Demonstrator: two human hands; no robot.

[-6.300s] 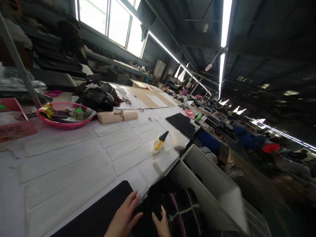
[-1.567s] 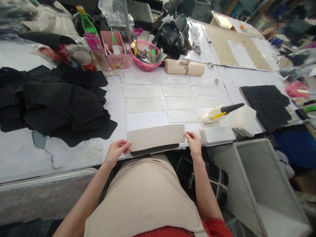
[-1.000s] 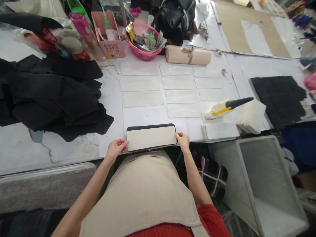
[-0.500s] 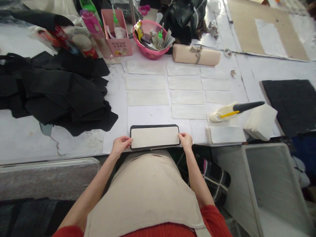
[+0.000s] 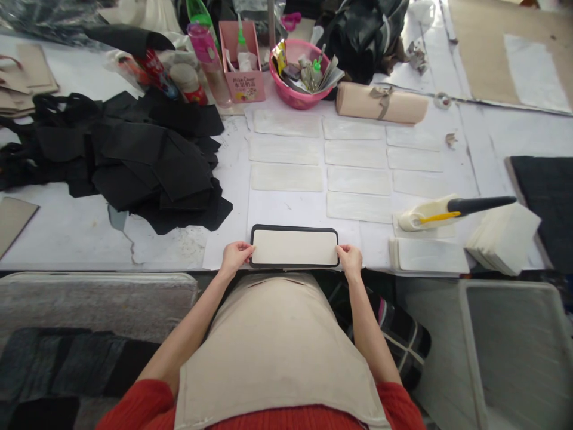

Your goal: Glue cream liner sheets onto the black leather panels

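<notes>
A cream rectangular board [image 5: 295,247] lies on a slightly larger black rounded-corner piece [image 5: 295,227], whose edge shows as a dark border around it. Both rest at the table's front edge, close to the beige apron. My left hand [image 5: 236,257] pinches the left end of the board and black piece between thumb and fingers. At the right end, my right hand [image 5: 350,258] holds them in the same kind of pinch. Behind them, several pale translucent strips [image 5: 358,206] are laid out in rows on the white-covered table.
Black cut pieces [image 5: 147,155] are heaped on the left. To the right are a glue container with a dark-handled brush [image 5: 487,205], a stack of pale strips [image 5: 430,255] and fanned white pieces [image 5: 505,239]. A pink basin [image 5: 298,95] and a beige roll [image 5: 380,103] stand behind.
The view has turned to the left, so the whole scene sits further right and more of the table's left side shows. Both hands keep their pinch on the ends of the board and black piece.
</notes>
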